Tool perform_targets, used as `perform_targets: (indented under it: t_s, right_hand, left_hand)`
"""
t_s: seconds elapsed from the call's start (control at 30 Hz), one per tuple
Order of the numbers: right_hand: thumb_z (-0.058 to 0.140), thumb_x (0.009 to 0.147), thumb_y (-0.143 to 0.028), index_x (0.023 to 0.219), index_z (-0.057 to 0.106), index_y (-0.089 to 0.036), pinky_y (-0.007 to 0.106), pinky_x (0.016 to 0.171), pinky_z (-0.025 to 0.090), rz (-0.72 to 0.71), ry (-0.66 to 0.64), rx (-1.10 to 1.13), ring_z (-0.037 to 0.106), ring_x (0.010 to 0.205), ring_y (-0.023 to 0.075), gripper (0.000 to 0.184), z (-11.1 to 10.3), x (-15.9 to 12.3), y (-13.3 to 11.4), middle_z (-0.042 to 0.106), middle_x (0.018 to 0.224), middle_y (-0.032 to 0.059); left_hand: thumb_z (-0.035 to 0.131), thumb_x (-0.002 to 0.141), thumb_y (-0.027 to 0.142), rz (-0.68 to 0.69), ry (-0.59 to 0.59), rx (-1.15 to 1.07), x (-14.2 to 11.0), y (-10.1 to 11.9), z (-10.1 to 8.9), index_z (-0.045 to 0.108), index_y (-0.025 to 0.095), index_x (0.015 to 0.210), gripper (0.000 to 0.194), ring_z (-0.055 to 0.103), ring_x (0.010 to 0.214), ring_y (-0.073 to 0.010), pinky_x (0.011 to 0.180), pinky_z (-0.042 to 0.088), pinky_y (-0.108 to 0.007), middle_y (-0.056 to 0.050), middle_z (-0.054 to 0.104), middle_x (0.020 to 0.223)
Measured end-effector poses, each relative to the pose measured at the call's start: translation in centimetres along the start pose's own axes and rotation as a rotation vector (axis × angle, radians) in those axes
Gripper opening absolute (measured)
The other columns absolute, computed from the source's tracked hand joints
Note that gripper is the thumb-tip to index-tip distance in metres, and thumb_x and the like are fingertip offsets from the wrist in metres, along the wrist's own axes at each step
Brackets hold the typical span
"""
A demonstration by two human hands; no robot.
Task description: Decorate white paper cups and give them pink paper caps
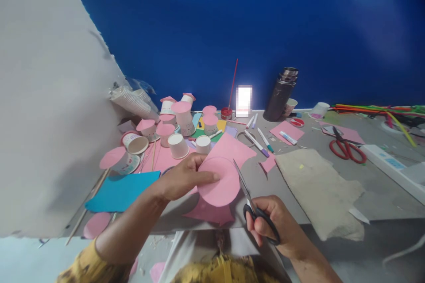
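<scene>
Pink paper circle (221, 185) is held over the near edge of the desk (268, 185), pinched in the grip of the left hand (186, 176), whose fingertips are hidden underneath. Scissors (247, 193) are clasped in the right hand (280, 225), beside the circle. Print on the cups (183, 121) and power strip (392, 166) cannot be read; a bright rectangle (244, 99) is pixelated.
</scene>
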State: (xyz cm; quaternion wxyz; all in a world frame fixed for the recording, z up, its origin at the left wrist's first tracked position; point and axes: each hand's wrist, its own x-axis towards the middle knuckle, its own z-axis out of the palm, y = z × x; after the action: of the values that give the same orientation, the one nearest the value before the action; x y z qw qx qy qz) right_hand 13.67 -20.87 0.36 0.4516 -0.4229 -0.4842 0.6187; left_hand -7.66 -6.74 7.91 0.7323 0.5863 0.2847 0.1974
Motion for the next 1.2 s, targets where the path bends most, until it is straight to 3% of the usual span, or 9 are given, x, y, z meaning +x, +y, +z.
perform_targets:
  t_s: [0.8, 1.2]
  right_hand:
    - [0.077, 0.067, -0.079, 0.064, 0.059, -0.016, 0.021, 0.044, 0.030, 0.051, -0.013, 0.025, 0.040, 0.042, 0.0070, 0.066, 0.9, 0.3, 0.0, 0.050, 0.049, -0.0026]
    - [0.075, 0.067, -0.081, 0.068, 0.060, -0.015, 0.020, 0.047, 0.035, 0.092, -0.036, 0.004, 0.047, 0.045, 0.0084, 0.068, 0.7, 0.0, 0.5, 0.051, 0.051, -0.0024]
  left_hand:
    - [0.082, 0.077, 0.040, 0.029, 0.023, 0.119, -1.0, 0.3, -0.9, 0.076, 0.013, 0.084, 0.028, 0.057, 0.065, -0.0125, 0.056, 0.044, -0.021, -0.003, 0.067, 0.074]
    - [0.076, 0.079, 0.043, 0.005, 0.030, 0.180, -1.0, 0.8, -0.9, 0.069, 0.013, 0.074, 0.030, 0.047, 0.058, -0.0103, 0.051, 0.036, -0.021, 0.000, 0.057, 0.065]
